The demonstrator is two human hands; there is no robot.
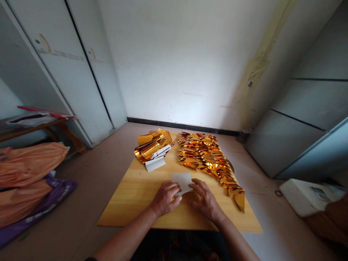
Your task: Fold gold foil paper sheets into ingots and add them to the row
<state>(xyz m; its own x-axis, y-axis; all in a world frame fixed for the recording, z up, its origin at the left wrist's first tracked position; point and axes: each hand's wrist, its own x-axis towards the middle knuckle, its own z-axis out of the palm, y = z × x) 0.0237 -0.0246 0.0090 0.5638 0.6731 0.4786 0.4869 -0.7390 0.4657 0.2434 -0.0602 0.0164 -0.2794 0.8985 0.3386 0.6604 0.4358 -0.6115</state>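
A small white-faced sheet of paper point(182, 179) lies in front of me on the wooden board, between my hands. My left hand point(166, 197) has its fingers curled over the sheet's left edge, with the thumb near its lower corner. At the right edge, the fingertips of my right hand point(206, 200) touch the paper, while its thumb stays apart below. Beyond my left hand is a loose pile of gold foil paper point(153, 145), some pieces showing white backs. Rows of folded gold foil pieces point(201, 150) spread over the right side, overlapping one another.
The wooden tabletop point(127, 203) stands low, close to my lap. A white wall point(176, 65) rises behind it. Orange and purple bags point(29, 174) lie at left beside a wooden bench point(67, 134). To the right are a grey cabinet point(296, 119) and a white box point(301, 197).
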